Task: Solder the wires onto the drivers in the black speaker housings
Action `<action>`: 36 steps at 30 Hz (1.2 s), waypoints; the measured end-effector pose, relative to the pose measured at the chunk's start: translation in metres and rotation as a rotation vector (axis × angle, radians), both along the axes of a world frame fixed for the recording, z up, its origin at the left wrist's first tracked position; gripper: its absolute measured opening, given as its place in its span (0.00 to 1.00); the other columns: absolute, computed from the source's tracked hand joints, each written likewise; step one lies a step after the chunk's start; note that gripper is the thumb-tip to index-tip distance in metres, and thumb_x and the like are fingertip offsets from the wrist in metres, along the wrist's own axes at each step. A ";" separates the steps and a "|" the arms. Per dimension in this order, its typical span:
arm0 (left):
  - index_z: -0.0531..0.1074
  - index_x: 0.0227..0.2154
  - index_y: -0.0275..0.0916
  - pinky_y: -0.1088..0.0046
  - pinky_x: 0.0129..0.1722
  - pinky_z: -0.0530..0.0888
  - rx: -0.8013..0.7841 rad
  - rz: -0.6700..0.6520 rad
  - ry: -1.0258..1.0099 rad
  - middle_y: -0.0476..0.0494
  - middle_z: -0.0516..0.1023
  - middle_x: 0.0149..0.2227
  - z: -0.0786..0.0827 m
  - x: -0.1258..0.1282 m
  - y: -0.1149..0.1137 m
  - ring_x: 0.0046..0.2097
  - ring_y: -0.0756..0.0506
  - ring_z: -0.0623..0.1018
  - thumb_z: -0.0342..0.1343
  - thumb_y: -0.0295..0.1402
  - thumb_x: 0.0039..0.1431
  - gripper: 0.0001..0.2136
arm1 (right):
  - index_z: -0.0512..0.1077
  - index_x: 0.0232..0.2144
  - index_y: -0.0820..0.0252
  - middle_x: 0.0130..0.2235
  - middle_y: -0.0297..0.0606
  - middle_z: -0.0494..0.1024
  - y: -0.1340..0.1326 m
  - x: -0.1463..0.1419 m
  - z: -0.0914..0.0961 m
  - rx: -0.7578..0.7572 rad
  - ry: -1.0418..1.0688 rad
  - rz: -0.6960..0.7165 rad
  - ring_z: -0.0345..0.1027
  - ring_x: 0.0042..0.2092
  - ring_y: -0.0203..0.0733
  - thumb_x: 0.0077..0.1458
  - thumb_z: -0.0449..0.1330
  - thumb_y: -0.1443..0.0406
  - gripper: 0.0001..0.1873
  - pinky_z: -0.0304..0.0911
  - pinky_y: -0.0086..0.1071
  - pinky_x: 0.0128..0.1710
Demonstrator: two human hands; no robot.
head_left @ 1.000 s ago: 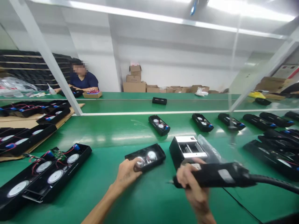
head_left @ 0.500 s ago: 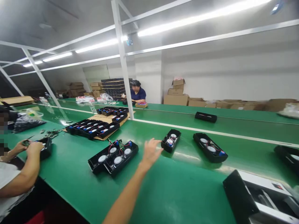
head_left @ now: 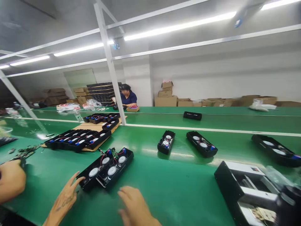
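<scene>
Clock directions from mid-view unless another centre is given. Left hand (head_left: 64, 199) at 8 o'clock: fingers extended and spread, fingertips at the near end of a black housing (head_left: 98, 166), seemingly touching its corner. That housing lies at 2 o'clock from the left hand, on the green worktop (head_left: 183, 188). A second housing (head_left: 117, 166) lies right against it, slightly overlapping in view. Both tilt toward 1 o'clock, show white discs inside; a small green circuit board (head_left: 114, 153) stands at their far ends.

Right hand (head_left: 135, 204) at 6 o'clock, motion-blurred: fingers loosely bent, thumb apart from them. Second housing sits at 11 o'clock from it, near but apart.

At 8 o'clock, far edge of view: a co-worker's hand (head_left: 13, 179); finger state cannot be told. At 4 o'clock: black box with white panels (head_left: 255, 192).
</scene>
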State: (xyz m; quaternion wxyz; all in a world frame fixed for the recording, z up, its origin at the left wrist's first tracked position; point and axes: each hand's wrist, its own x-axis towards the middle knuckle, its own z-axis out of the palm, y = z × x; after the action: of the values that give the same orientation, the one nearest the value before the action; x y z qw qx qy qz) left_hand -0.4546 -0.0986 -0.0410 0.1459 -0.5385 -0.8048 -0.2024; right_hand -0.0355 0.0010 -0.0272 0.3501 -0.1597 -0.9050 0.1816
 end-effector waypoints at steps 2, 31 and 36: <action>0.79 0.45 0.49 0.60 0.57 0.80 0.002 -0.109 0.025 0.46 0.78 0.61 -0.010 -0.017 0.006 0.62 0.35 0.78 0.55 0.32 0.48 0.20 | 0.67 0.62 0.63 0.63 0.50 0.75 0.013 -0.067 0.022 0.042 -0.124 0.018 0.71 0.62 0.52 0.61 0.64 0.59 0.30 0.71 0.44 0.59; 0.59 0.69 0.39 0.53 0.74 0.55 -0.706 -0.872 -0.968 0.29 0.48 0.77 0.071 0.561 0.053 0.77 0.33 0.51 0.58 0.28 0.52 0.39 | 0.78 0.35 0.60 0.42 0.49 0.86 0.135 0.290 0.085 0.040 -0.713 -0.132 0.73 0.62 0.51 0.56 0.56 0.79 0.15 0.64 0.43 0.56; 0.63 0.66 0.39 0.53 0.75 0.55 -0.555 -0.941 -1.066 0.32 0.45 0.78 0.094 0.595 0.059 0.77 0.34 0.51 0.57 0.28 0.55 0.33 | 0.78 0.45 0.59 0.54 0.47 0.83 0.123 0.291 0.087 -0.034 -0.496 -0.288 0.73 0.59 0.48 0.56 0.60 0.79 0.18 0.66 0.43 0.58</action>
State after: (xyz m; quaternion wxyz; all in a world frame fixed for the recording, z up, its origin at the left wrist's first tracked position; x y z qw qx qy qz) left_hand 0.1406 -0.0395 0.0533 -0.5047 -0.6710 -0.4736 -0.2661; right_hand 0.2560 0.1244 0.0595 0.1374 -0.3319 -0.9278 0.1006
